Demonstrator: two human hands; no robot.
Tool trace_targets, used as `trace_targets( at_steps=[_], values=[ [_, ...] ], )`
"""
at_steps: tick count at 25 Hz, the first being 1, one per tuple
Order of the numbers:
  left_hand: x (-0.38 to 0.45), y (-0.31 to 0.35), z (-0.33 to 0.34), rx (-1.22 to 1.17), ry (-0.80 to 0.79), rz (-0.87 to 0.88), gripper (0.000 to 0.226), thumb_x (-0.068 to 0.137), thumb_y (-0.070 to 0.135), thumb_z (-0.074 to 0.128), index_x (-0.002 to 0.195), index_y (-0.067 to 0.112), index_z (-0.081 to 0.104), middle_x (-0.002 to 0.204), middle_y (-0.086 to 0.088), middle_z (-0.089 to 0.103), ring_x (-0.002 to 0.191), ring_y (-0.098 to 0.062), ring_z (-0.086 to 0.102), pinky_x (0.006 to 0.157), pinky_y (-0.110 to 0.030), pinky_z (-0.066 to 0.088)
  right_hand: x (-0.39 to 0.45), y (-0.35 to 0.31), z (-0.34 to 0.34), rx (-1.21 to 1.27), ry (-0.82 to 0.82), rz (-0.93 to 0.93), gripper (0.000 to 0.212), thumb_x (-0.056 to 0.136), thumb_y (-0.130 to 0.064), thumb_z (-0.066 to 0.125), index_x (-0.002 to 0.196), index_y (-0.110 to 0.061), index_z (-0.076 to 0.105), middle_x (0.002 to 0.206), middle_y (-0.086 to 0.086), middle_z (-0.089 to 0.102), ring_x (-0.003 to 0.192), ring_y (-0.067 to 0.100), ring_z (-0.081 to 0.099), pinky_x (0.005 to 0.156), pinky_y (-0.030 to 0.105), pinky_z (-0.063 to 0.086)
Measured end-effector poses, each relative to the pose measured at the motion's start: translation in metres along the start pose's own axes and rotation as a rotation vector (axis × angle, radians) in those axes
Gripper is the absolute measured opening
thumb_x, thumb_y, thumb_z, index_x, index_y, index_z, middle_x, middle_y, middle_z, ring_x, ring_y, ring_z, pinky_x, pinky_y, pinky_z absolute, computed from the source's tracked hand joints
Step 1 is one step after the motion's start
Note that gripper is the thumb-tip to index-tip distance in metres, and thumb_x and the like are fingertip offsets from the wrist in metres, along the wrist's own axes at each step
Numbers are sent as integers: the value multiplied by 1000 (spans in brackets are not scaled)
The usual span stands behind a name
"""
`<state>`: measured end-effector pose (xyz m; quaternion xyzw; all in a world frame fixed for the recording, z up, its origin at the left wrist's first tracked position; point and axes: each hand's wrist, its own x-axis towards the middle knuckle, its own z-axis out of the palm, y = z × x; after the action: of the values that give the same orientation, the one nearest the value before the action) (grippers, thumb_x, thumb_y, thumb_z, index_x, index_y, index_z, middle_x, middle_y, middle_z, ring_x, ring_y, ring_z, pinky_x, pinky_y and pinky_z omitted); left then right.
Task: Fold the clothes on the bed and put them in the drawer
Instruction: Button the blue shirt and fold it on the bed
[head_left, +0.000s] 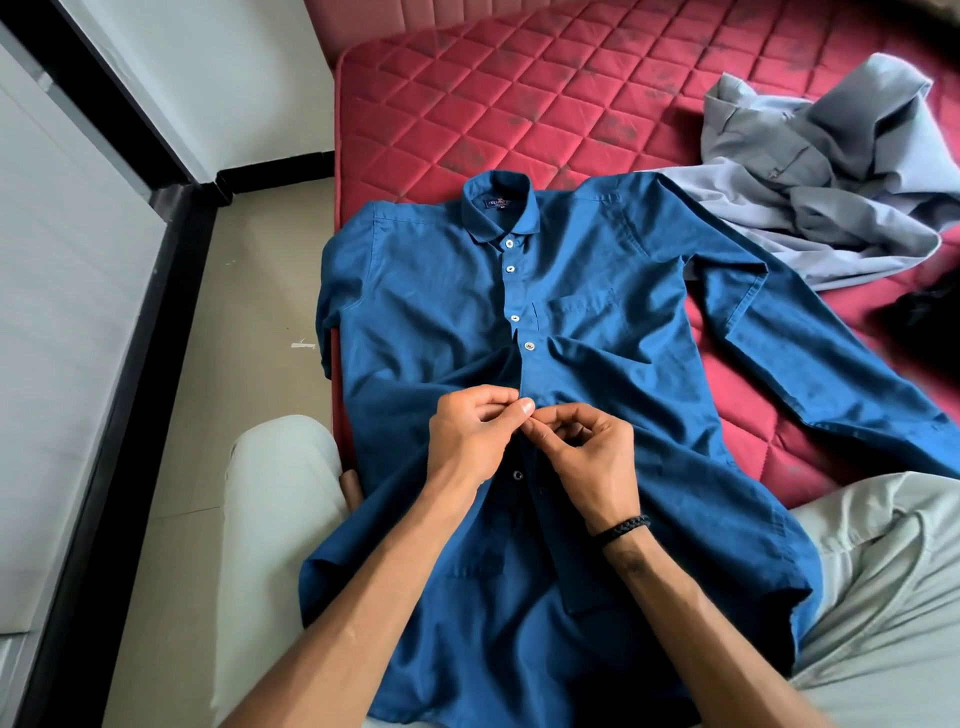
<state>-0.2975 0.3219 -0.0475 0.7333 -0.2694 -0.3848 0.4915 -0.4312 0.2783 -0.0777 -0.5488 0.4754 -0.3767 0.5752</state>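
Hands: left (470, 436), right (587, 452) pinch blue shirt (441, 291) placket on mattress (519, 93).

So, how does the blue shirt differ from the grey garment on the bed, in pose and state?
The blue shirt lies spread flat, front up; the grey garment lies crumpled in a heap.
The blue shirt is being handled, with the left hand and right hand pinching its placket; the grey garment is untouched.
The blue shirt hangs partly over the mattress edge; the grey garment rests wholly on it, as far as the frame shows.
Neither is folded yet.
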Motion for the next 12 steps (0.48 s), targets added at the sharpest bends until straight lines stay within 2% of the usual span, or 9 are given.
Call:
trace_targets(
  at_steps=[4,8,10,12],
  values=[
    [3,3,0,-12,-22,15,11,82,34,85,87,27,79,83,6,79,87,-7,76,93,-35,60,-1,-5,-1,14,0,-9,15,82,-21,87,87,-11,78,79,6,76,63,5,58,61,19,51],
    [7,1,-4,-27,-54,-61,17,85,39,82,89,23,81,86,5,79,89,-12,75,93,-39,60,1,-6,-4,-51,-67,-34,7,89,-23,81,94,-19,78,81,2,77,70,11,66,68,30,56],
    [8,2,-4,-67,-42,-95,21,89,38,78,89,17,81,82,3,79,79,-12,73,88,-38,62,-1,-10,-3,-87,-91,-54,18,83,-28,86,97,-21,76,84,-1,76,73,11,69,69,30,58],
    [9,5,-2,-127,-52,-136,29,97,35,70,90,9,80,80,-1,79,73,-11,73,77,-31,62,-4,-12,-1,-179,-65,-82,37,69,-38,94,95,-23,72,85,-5,75,75,10,70,67,25,59]
  ],
)
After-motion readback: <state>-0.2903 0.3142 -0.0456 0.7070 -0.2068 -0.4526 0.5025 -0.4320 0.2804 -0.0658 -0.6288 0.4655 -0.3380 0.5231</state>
